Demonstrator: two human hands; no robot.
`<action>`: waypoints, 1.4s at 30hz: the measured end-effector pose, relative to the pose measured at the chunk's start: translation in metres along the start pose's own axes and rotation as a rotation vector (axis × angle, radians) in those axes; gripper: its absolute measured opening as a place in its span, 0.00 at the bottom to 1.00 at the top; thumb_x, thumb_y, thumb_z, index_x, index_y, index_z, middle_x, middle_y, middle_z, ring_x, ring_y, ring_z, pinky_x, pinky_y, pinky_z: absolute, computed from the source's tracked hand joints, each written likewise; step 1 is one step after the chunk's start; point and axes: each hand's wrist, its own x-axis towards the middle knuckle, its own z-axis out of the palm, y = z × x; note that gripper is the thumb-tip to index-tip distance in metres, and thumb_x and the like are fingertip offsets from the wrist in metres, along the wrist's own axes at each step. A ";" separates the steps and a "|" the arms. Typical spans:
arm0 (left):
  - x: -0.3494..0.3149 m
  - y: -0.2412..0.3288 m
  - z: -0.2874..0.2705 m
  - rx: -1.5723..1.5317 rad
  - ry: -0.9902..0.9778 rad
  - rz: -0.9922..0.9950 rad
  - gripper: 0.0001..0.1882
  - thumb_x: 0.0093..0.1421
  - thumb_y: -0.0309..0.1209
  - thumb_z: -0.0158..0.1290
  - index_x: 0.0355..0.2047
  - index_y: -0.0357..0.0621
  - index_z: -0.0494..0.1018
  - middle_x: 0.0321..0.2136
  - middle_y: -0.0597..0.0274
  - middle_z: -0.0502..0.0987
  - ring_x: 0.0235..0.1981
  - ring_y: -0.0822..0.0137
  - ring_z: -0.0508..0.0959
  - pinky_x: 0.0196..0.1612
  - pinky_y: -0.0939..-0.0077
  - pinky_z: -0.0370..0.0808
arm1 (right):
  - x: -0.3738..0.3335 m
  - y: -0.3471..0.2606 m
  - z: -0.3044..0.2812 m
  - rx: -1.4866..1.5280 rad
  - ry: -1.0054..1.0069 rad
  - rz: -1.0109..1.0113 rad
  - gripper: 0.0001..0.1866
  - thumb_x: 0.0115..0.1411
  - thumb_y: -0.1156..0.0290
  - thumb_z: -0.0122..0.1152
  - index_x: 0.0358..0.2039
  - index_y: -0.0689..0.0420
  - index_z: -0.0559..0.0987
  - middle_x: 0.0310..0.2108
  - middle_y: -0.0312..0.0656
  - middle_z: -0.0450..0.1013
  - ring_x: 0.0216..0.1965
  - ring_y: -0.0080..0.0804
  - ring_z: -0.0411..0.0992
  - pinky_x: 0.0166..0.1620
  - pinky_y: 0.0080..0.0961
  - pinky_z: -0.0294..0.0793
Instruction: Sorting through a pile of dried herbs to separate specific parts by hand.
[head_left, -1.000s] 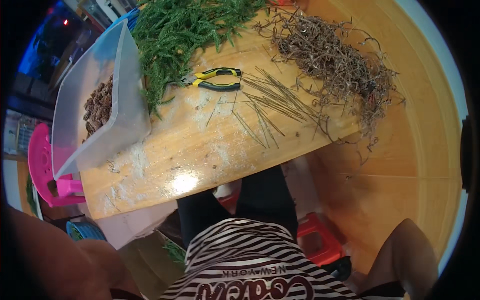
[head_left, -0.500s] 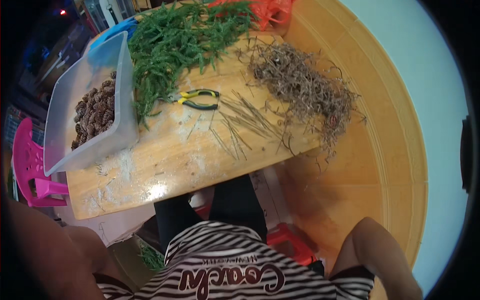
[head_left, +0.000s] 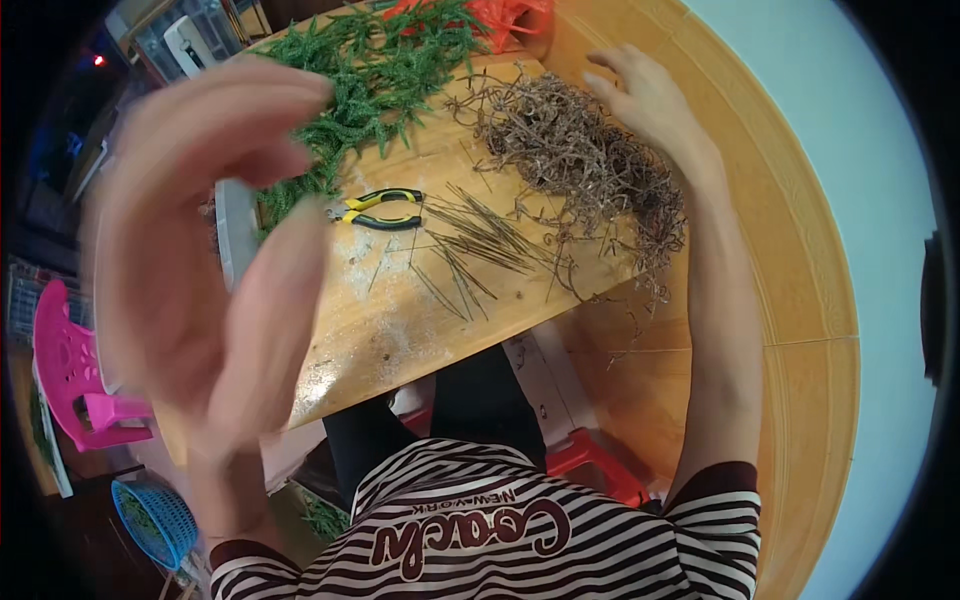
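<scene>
My left hand (head_left: 165, 280) is raised close in front of the camera, smeared by motion. Its fingers curve over with the thumb well apart, and nothing shows between them. Behind it the clear plastic bin (head_left: 236, 225) is mostly hidden. Beyond the right side of a tangled pile of dry brown twigs (head_left: 590, 150), my right hand (head_left: 645, 100) reaches out, fingers apart and holding nothing. Yellow-and-black pliers (head_left: 372, 220) lie on the wooden table (head_left: 420, 330), beside loose thin stems (head_left: 480, 235). Green artificial sprigs (head_left: 390, 80) are heaped at the table's far side.
A red plastic bag (head_left: 515, 18) is at the far edge. To the left stand a pink chair (head_left: 65, 360) and, lower down, a blue basket (head_left: 155, 525). A red stool (head_left: 600, 465) is below the table. A wood-panelled wall (head_left: 790, 250) curves along the right.
Both hands have come into view: the left rises before the camera, covering most of the bin, and the right stretches past the twig pile. The view has shifted slightly; pliers and stems lie as before.
</scene>
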 end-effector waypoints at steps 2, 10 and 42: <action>-0.005 -0.002 0.005 -0.018 -0.088 -0.203 0.13 0.58 0.22 0.48 0.44 0.35 0.71 0.42 0.56 0.72 0.40 0.70 0.71 0.44 0.78 0.68 | 0.028 -0.021 0.010 -0.043 -0.164 0.018 0.22 0.60 0.56 0.54 0.45 0.63 0.75 0.42 0.51 0.74 0.43 0.45 0.73 0.47 0.36 0.71; 0.031 -0.085 0.086 0.093 -0.202 -0.328 0.12 0.59 0.29 0.51 0.42 0.37 0.71 0.30 0.63 0.74 0.30 0.72 0.72 0.35 0.77 0.70 | 0.001 -0.016 0.053 0.109 -0.418 0.045 0.14 0.57 0.61 0.57 0.35 0.60 0.76 0.34 0.49 0.74 0.37 0.46 0.74 0.39 0.40 0.74; 0.122 -0.107 0.187 0.135 -1.034 -0.467 0.32 0.53 0.50 0.44 0.50 0.37 0.68 0.46 0.47 0.71 0.47 0.53 0.72 0.49 0.56 0.65 | -0.071 0.045 -0.016 0.264 -0.151 0.337 0.38 0.55 0.46 0.60 0.55 0.65 0.67 0.51 0.53 0.67 0.51 0.44 0.67 0.52 0.34 0.68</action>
